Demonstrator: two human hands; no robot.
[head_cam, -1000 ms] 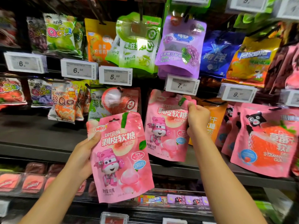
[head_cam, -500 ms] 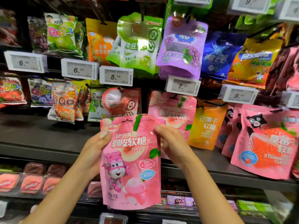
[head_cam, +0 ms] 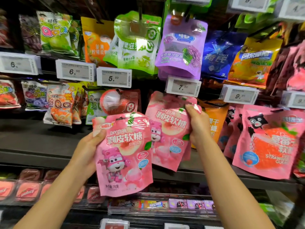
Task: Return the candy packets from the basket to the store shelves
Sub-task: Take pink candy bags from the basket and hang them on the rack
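Observation:
My left hand point(head_cam: 90, 148) grips a pink peach-candy packet point(head_cam: 123, 156) by its left edge, holding it upright in front of the shelf. My right hand point(head_cam: 197, 123) clutches the upper right corner of the matching pink packets point(head_cam: 166, 129) that hang on the peg under the 7.00 price tag point(head_cam: 183, 87). The held packet overlaps the lower left of the hanging ones. The basket is out of view.
Pegs carry many candy bags: green point(head_cam: 137, 47), purple point(head_cam: 180, 47), blue point(head_cam: 219, 53) above; orange mango point(head_cam: 214, 119) and pink strawberry point(head_cam: 267, 142) packets to the right. A dark shelf board point(head_cam: 41, 146) runs below. Small boxes point(head_cam: 165, 204) line the lower shelf.
My right hand left the held packet and moved up right to grab the hanging pink packets. The left hand kept its packet, shifting it slightly left.

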